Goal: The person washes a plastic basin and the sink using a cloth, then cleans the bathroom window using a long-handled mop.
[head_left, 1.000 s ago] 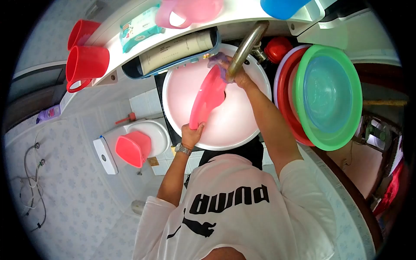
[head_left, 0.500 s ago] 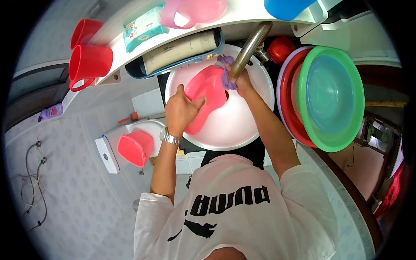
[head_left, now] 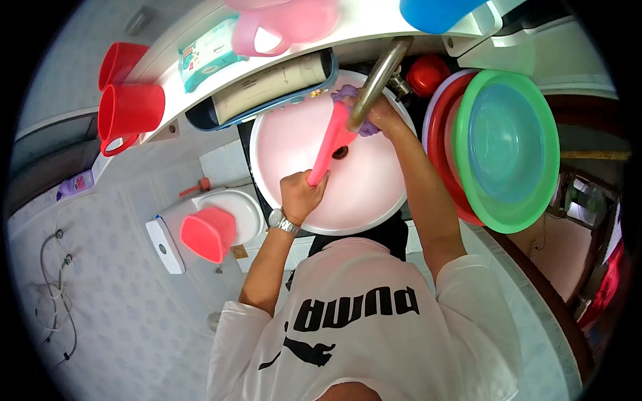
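Note:
Over the white sink [head_left: 267, 160] I hold a pink, curved plastic piece [head_left: 328, 150] that is turned nearly edge-on; its kind is unclear. Its lower end is gripped by my left hand [head_left: 302, 195], fingers closed, with a metal watch on that wrist. My right hand [head_left: 382, 115] is closed on a crumpled purple cloth [head_left: 346, 93] at the upper end of the piece. The metal faucet [head_left: 381, 77] passes in front and hides part of the right hand and cloth.
Several nested basins [head_left: 461, 200] stand right of the sink, a green one [head_left: 552, 160] on top. Behind runs a shelf [head_left: 374, 23] with a wipes pack [head_left: 207, 57], mugs and a pink pitcher [head_left: 314, 20]. At left are a toilet [head_left: 251, 217] and pink bin [head_left: 207, 234].
The pink piece has turned from showing its broad face to nearly edge-on. My left hand has moved down and right with it. The right hand stays by the faucet with the cloth.

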A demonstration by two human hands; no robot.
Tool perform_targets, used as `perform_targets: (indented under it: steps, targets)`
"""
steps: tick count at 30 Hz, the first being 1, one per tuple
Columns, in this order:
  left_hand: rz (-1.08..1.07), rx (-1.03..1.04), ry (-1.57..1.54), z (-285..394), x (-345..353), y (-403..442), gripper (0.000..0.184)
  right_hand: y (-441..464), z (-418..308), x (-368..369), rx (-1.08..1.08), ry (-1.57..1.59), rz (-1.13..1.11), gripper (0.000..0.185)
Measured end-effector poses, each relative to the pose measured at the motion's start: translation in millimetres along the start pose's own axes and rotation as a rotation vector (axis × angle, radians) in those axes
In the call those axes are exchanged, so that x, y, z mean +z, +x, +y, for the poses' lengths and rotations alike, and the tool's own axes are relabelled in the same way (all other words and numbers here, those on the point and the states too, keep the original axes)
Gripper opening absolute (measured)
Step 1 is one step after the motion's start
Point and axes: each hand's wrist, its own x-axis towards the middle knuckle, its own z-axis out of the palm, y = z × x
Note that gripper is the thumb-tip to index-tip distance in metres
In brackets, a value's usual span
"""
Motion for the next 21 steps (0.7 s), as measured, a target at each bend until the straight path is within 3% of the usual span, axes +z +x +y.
perform_targets:
  steps: [5, 6, 7, 9, 13, 14, 15, 16, 18, 19, 20, 21]
  targets:
    - [-0.032, 0.082, 0.101, 9, 20, -1, 0.031, -15, 21, 17, -0.249, -0.168, 0.227, 0.029]
    - [-0.016, 0.088, 0.079, 7, 26, -4, 0.033, -24, 22, 30, -0.367, 0.127, 0.18, 0.033]
    - [-0.005, 0.065, 0.079, 6, 24, -5, 0.033, -36, 18, 37, -0.362, 0.117, 0.158, 0.033]
    - [-0.008, 0.096, 0.123, 3, 20, -5, 0.024, -56, 7, 47, -0.614, -0.352, 0.268, 0.036]
    - [-0.016, 0.034, 0.068, 0, 11, -4, 0.033, -61, -7, 55, -0.716, -0.341, 0.166, 0.034]
    - [0.003, 0.05, 0.027, -2, 11, -8, 0.033, -51, -8, 47, -0.796, -0.527, 0.153, 0.032]
    - [0.021, 0.067, -0.013, -4, 10, -13, 0.033, -37, -5, 41, -0.798, -0.528, 0.145, 0.032]
    - [0.021, 0.06, -0.012, -6, 7, -19, 0.033, -23, 3, 38, -0.502, -0.368, 0.141, 0.029]
    - [0.05, 0.056, -0.046, -10, 4, -29, 0.03, 4, 20, 15, -0.347, 0.116, -0.157, 0.025]
    - [0.042, 0.061, -0.052, -12, 0, -38, 0.03, -1, 8, 15, -0.342, 0.117, -0.147, 0.025]
    - [0.072, 0.043, -0.102, -17, -5, -46, 0.026, -3, -8, 12, -0.11, 0.188, -0.236, 0.026]
    - [0.105, 0.026, -0.152, -22, -9, -51, 0.023, 11, 11, 13, -0.085, 0.246, -0.334, 0.03]
